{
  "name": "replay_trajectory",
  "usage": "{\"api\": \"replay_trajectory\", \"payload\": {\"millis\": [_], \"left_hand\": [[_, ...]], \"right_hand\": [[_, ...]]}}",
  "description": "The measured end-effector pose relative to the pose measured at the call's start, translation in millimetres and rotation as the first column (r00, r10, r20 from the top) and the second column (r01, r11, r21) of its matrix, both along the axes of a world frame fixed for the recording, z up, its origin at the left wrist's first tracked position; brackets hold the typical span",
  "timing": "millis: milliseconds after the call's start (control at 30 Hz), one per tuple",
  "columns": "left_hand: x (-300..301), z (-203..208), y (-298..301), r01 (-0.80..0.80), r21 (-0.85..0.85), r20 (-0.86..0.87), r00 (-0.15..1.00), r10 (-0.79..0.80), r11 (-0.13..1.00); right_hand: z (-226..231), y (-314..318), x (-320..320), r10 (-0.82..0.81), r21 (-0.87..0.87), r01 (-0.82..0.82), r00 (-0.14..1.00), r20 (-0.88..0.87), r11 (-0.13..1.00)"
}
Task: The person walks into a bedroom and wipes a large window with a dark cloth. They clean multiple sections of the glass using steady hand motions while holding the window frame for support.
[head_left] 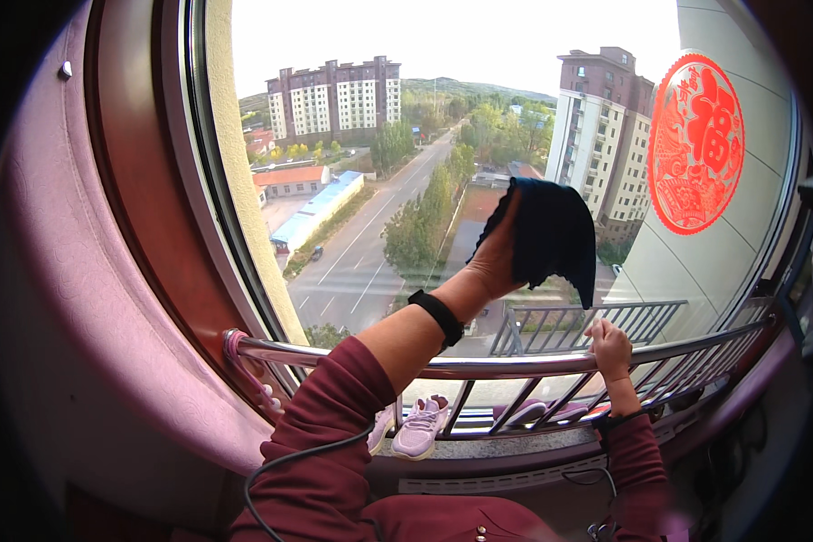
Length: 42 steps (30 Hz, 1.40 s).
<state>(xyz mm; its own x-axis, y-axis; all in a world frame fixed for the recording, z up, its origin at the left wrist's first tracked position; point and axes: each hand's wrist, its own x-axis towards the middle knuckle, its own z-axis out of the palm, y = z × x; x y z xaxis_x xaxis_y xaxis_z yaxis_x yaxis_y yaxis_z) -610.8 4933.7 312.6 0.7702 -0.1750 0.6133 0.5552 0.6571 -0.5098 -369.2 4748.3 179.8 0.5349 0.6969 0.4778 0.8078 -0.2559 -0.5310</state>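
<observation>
My left hand (494, 259) is raised in front of the large window pane (352, 217), its fingers mostly hidden by a dark navy cloth (556, 230) with a wavy edge. The cloth hangs from that hand, its lower corner tapering to a point on the right. Whether it touches the glass I cannot tell. My right hand (611, 350) is closed with curled fingers, just below the cloth's hanging corner and apart from it. Nothing shows in its fingers. Its wrist is in front of the metal railing (479, 368).
Pale pink sneakers (419, 428) and purple shoes (537, 413) sit at the sill behind the railing bars. A pink curtain (72, 262) lines the left side. A round red paper decoration (696, 144) is on the glass at right. A black cable (280, 462) crosses my left sleeve.
</observation>
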Motion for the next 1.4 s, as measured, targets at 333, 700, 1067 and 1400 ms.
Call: {"api": "replay_trajectory", "payload": {"millis": [333, 700, 1067, 1400], "left_hand": [[-35, -34, 8, 0.538, -0.842, 0.307, 0.551, -0.776, 0.049], [-222, -20, 70, 0.416, -0.908, 0.369, 0.754, -0.544, -0.040], [-186, 79, 59, 0.649, -0.753, 0.383, 0.567, -0.730, 0.109], [-115, 89, 66, 0.476, -0.084, 0.979, -0.126, -0.162, -0.875]], "right_hand": [[-6, 0, 6, -0.004, 0.013, 0.004, 1.000, 0.029, 1.000], [-3, 0, 4, 0.015, 0.019, -0.016, 0.999, 0.040, 1.000], [1, -2, -1, -0.002, 0.019, 0.002, 1.000, 0.010, 1.000], [-3, -1, 1, 0.007, 0.032, -0.007, 1.000, 0.027, 0.999]]}}
